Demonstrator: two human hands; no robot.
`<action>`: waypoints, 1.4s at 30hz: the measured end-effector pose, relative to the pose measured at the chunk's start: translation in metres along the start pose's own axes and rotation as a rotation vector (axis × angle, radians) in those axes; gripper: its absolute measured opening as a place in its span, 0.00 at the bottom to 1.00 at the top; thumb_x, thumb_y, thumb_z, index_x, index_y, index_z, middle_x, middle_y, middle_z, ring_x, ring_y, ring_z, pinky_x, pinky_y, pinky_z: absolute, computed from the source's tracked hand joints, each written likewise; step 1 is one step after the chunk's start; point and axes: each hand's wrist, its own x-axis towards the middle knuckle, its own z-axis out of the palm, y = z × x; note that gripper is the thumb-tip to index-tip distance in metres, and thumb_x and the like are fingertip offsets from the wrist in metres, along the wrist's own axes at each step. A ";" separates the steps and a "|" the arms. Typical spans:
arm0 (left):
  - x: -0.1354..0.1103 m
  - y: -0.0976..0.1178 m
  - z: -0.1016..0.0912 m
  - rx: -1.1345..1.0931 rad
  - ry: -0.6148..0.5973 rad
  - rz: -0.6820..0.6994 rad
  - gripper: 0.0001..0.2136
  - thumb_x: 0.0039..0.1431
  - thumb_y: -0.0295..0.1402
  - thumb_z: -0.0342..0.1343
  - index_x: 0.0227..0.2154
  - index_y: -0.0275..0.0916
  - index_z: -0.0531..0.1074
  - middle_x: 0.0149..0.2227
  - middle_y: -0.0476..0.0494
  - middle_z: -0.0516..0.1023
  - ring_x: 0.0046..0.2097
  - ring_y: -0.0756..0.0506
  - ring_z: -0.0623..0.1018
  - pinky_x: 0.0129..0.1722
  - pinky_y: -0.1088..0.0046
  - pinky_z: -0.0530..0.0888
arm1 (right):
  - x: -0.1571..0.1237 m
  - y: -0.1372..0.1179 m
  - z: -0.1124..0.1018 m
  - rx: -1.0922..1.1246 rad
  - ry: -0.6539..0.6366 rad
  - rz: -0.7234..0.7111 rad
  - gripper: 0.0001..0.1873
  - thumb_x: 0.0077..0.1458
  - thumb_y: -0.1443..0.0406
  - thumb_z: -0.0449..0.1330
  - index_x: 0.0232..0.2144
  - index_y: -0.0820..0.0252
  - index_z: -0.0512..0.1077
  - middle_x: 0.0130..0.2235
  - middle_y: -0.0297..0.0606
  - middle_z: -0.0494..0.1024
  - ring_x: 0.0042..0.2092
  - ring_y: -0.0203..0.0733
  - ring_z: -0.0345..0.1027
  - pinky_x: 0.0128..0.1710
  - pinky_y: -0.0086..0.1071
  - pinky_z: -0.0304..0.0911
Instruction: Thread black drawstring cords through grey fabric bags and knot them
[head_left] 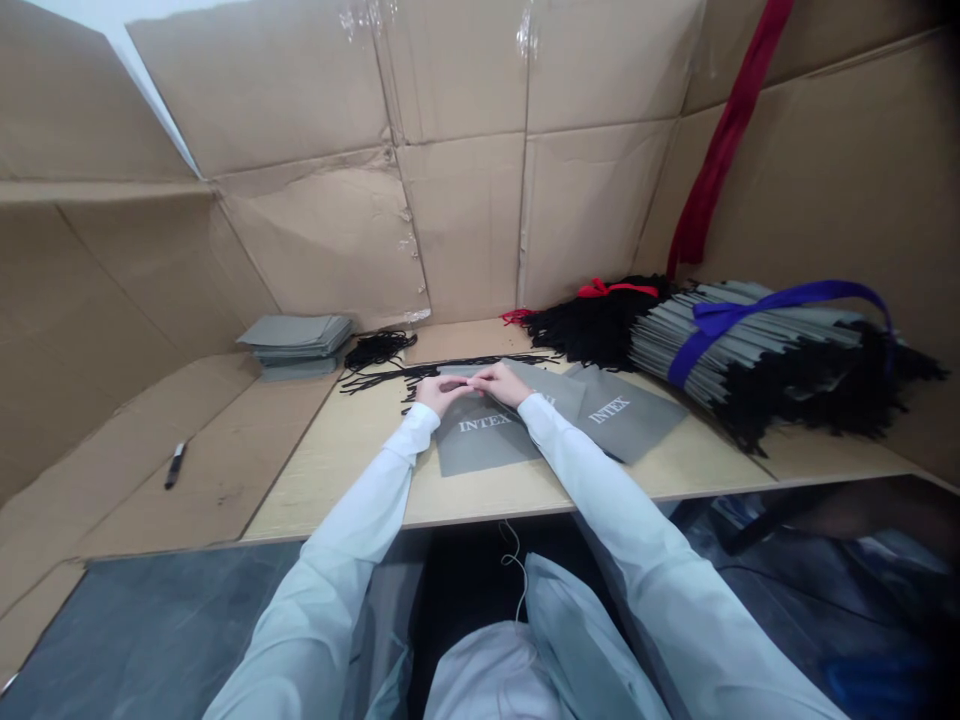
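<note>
My left hand [442,393] and my right hand [501,385] meet at the fingertips over the top part of a grey INTEX bag [480,452]. Both hands are closed in a pinch; a thin dark strip shows by the left fingers, but what they grip is too small to make out. A second grey INTEX bag [637,415] lies to the right, partly covered by other grey material. Loose black cords [450,368] stretch across the table just behind my hands.
A stack of grey bags [296,340] and a bunch of black cords [379,348] stand at the left. A marker [175,466] lies on cardboard. At the right are a blue-tied bag bundle [750,335] and red-tied black cords [592,325]. Cardboard walls [457,220] enclose the table.
</note>
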 end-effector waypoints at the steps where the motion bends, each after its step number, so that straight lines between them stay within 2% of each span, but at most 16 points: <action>1: 0.000 0.000 -0.001 0.004 0.003 0.008 0.17 0.33 0.37 0.59 0.28 0.31 0.72 0.29 0.40 0.75 0.33 0.45 0.73 0.39 0.67 0.68 | 0.001 0.000 -0.001 0.004 0.004 -0.002 0.21 0.42 0.53 0.52 0.19 0.67 0.71 0.17 0.33 0.67 0.22 0.30 0.55 0.25 0.24 0.50; 12: 0.003 0.006 -0.013 0.097 -0.049 0.100 0.14 0.38 0.36 0.57 0.29 0.33 0.72 0.30 0.42 0.75 0.32 0.47 0.72 0.36 0.71 0.68 | 0.006 0.003 -0.006 0.126 -0.001 -0.050 0.19 0.40 0.55 0.53 0.20 0.67 0.71 0.18 0.33 0.68 0.23 0.31 0.58 0.27 0.25 0.53; 18: -0.003 0.010 -0.005 0.080 -0.001 0.085 0.17 0.35 0.37 0.58 0.30 0.32 0.71 0.31 0.41 0.74 0.34 0.47 0.73 0.38 0.70 0.68 | 0.003 0.000 -0.005 0.181 -0.011 -0.068 0.19 0.41 0.55 0.53 0.15 0.68 0.68 0.17 0.33 0.66 0.22 0.30 0.57 0.27 0.25 0.53; 22: -0.006 0.011 0.000 0.076 -0.010 0.118 0.18 0.35 0.38 0.58 0.33 0.33 0.71 0.34 0.42 0.74 0.36 0.47 0.72 0.40 0.70 0.68 | 0.003 0.002 -0.004 0.203 -0.033 -0.087 0.20 0.42 0.55 0.52 0.14 0.67 0.66 0.16 0.32 0.65 0.22 0.29 0.55 0.26 0.25 0.52; 30: -0.003 0.007 -0.006 0.218 0.005 0.111 0.14 0.39 0.39 0.55 0.29 0.36 0.73 0.28 0.44 0.75 0.28 0.48 0.73 0.32 0.73 0.70 | 0.006 0.007 -0.004 0.154 -0.042 -0.083 0.19 0.41 0.55 0.53 0.16 0.67 0.68 0.17 0.33 0.67 0.23 0.30 0.57 0.27 0.24 0.53; 34: -0.003 0.008 -0.009 0.287 0.020 0.147 0.13 0.40 0.39 0.55 0.29 0.37 0.73 0.29 0.44 0.75 0.28 0.49 0.73 0.33 0.73 0.69 | 0.006 0.007 -0.005 0.149 -0.042 -0.082 0.18 0.41 0.55 0.53 0.18 0.67 0.69 0.19 0.34 0.68 0.24 0.32 0.59 0.28 0.25 0.54; 38: -0.004 0.010 -0.008 0.149 -0.006 0.124 0.16 0.37 0.38 0.57 0.31 0.35 0.72 0.33 0.42 0.74 0.33 0.47 0.73 0.37 0.71 0.69 | 0.005 0.007 -0.006 0.145 0.016 -0.068 0.19 0.41 0.55 0.53 0.18 0.67 0.70 0.19 0.34 0.69 0.25 0.32 0.60 0.29 0.26 0.55; 42: -0.004 0.009 -0.006 -0.085 -0.008 -0.009 0.19 0.34 0.36 0.59 0.33 0.32 0.71 0.31 0.41 0.75 0.32 0.46 0.74 0.39 0.67 0.69 | 0.003 0.008 -0.008 0.175 0.047 -0.075 0.17 0.42 0.56 0.53 0.20 0.67 0.70 0.20 0.35 0.70 0.26 0.33 0.62 0.32 0.26 0.55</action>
